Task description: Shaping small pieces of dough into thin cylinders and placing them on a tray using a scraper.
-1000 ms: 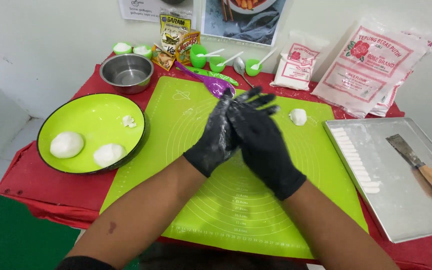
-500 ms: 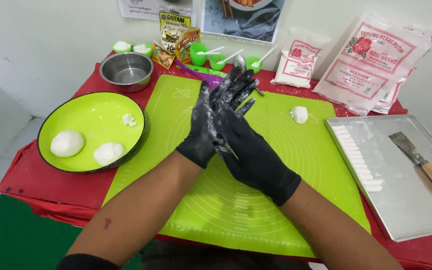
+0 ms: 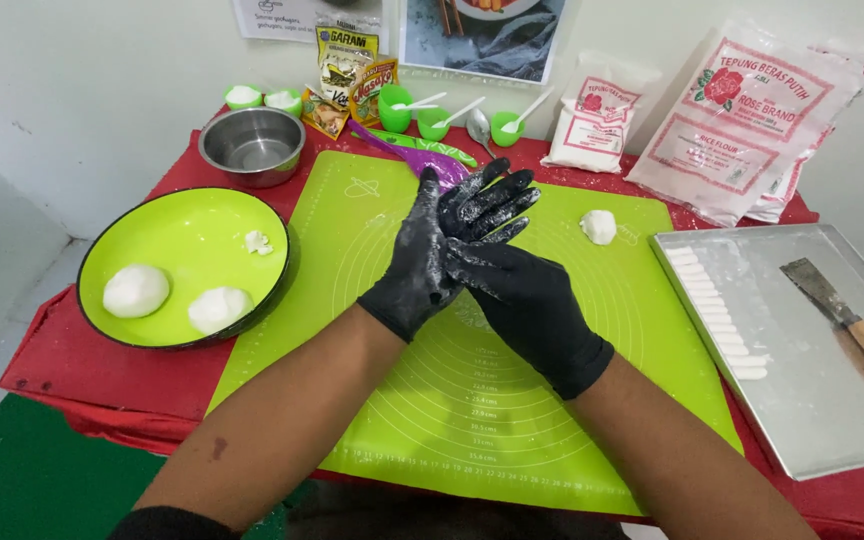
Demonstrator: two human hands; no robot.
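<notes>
My gloved left hand [image 3: 420,262] and right hand [image 3: 512,290] press flat together over the mat [image 3: 372,220], fingers stretched, gripping nothing; dough lump [image 3: 598,226] at two o'clock.

Single head-worn view, steeply down and forward, close above a red-covered table [image 3: 92,375]. Light green silicone mat [image 3: 592,400] fills centre; white wall [image 3: 72,90] runs far; forearms enter from near edge. No second view to overlap.
</notes>
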